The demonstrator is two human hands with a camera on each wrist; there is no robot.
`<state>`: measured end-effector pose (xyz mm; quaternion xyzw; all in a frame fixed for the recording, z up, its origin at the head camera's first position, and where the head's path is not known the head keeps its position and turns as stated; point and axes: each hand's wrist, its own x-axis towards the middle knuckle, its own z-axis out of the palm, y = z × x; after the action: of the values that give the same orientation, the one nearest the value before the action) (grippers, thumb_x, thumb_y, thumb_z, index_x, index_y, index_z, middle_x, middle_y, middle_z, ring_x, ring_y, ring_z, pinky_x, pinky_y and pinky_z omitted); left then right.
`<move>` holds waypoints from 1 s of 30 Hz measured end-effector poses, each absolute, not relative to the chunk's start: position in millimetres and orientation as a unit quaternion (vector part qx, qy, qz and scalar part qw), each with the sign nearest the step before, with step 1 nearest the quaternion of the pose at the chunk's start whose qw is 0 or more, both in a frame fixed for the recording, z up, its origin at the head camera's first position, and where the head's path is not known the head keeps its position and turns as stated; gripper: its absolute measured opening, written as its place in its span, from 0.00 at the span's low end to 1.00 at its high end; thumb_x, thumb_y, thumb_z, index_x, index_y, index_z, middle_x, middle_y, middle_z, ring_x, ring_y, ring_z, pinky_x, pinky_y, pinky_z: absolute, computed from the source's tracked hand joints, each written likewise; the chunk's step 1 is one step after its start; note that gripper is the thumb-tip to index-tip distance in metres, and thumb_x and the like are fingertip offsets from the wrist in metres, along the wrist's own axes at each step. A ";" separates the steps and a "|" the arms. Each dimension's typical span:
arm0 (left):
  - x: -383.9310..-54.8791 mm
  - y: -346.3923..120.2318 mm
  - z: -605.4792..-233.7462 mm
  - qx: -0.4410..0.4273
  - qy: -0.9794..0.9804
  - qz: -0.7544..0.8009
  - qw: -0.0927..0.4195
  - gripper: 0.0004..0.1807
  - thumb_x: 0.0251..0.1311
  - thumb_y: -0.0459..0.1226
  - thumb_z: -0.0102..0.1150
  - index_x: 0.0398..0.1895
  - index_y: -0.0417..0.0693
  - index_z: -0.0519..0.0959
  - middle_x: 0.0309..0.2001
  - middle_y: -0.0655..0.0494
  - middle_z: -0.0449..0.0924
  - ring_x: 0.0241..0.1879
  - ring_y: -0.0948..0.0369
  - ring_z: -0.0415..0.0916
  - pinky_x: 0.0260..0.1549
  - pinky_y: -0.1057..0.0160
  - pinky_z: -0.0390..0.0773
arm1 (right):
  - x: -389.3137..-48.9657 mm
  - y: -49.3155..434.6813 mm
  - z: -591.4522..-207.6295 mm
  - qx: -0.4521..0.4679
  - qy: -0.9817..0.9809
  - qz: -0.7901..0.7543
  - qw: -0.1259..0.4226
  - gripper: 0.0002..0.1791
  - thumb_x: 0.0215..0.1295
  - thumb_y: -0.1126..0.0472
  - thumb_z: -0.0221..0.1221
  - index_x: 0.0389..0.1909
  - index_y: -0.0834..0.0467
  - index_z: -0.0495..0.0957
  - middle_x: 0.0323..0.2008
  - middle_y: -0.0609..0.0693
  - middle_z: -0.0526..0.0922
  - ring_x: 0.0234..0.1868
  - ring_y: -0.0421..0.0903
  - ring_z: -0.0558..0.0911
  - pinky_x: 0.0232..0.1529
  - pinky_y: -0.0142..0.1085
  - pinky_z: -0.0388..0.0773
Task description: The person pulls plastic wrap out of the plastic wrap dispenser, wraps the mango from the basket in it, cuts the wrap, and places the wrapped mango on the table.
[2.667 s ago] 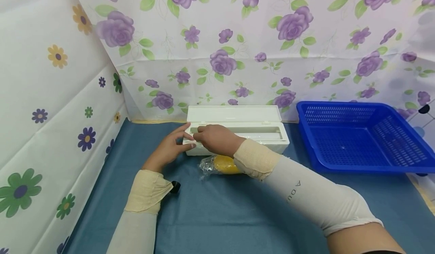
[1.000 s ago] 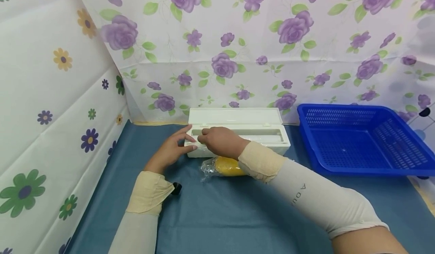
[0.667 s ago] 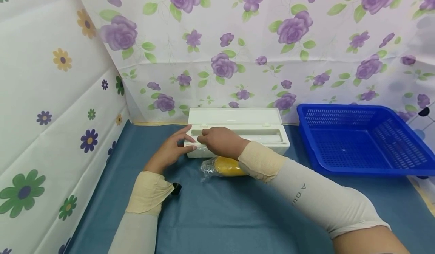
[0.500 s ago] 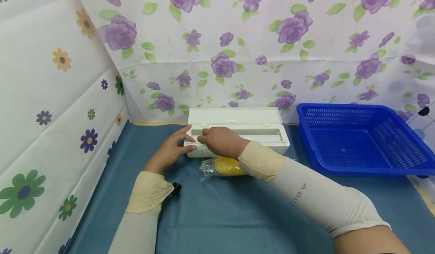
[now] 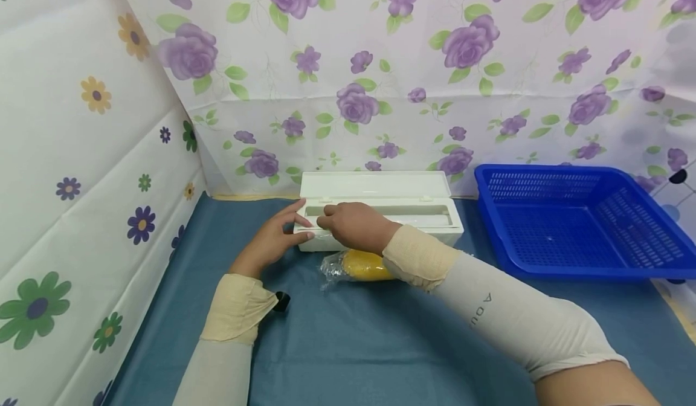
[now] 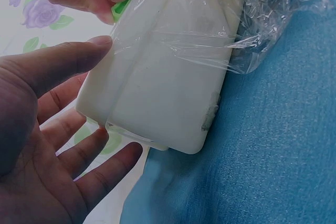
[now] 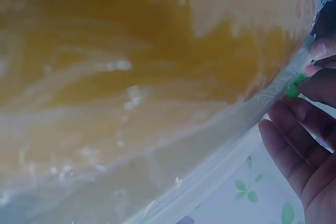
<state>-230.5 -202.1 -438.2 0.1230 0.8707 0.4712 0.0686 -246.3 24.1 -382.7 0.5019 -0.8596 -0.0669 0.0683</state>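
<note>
At twelve o'clock from the film-wrapped yellow item (image 5: pixel 367 265), we see the white box (image 5: pixel 408 202), lid (image 5: pixel 375 184) raised, our right hand (image 5: pixel 356 226) pinching its green piece (image 6: pixel 122 8). At its nine o'clock, our left hand (image 5: pixel 270 241) spreads loose fingers, thumb touching it; a blue basket (image 5: pixel 549 232) sits at three.

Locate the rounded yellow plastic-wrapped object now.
In the head view, the yellow object lies below centre on the blue cloth, just in front of the open white box, its right end behind the beige wrist cuff.
</note>
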 end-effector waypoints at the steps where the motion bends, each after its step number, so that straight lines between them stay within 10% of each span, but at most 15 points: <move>1: -230.3 -202.1 -437.9 0.122 0.871 0.470 0.069 0.11 0.65 0.42 0.67 0.47 0.50 0.84 0.82 0.60 0.49 0.82 0.49 0.45 0.69 0.40 0.67 | -246.3 24.2 -382.3 0.502 -0.860 -0.068 0.069 0.09 0.74 0.63 0.57 0.50 0.53 0.81 0.38 0.50 0.81 0.33 0.45 0.82 0.38 0.36 0.82; 30: -229.8 -202.9 -437.8 0.127 0.867 0.477 0.065 0.12 0.64 0.42 0.68 0.47 0.49 0.84 0.82 0.59 0.51 0.81 0.49 0.46 0.69 0.39 0.68 | -248.6 30.2 -386.7 0.495 -0.864 -0.058 0.068 0.10 0.74 0.63 0.56 0.50 0.52 0.81 0.38 0.49 0.81 0.32 0.45 0.81 0.37 0.37 0.82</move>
<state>-229.8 -202.9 -437.8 0.1275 0.8672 0.4770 0.0651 -248.6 30.2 -386.7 0.4952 -0.8641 -0.0585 0.0680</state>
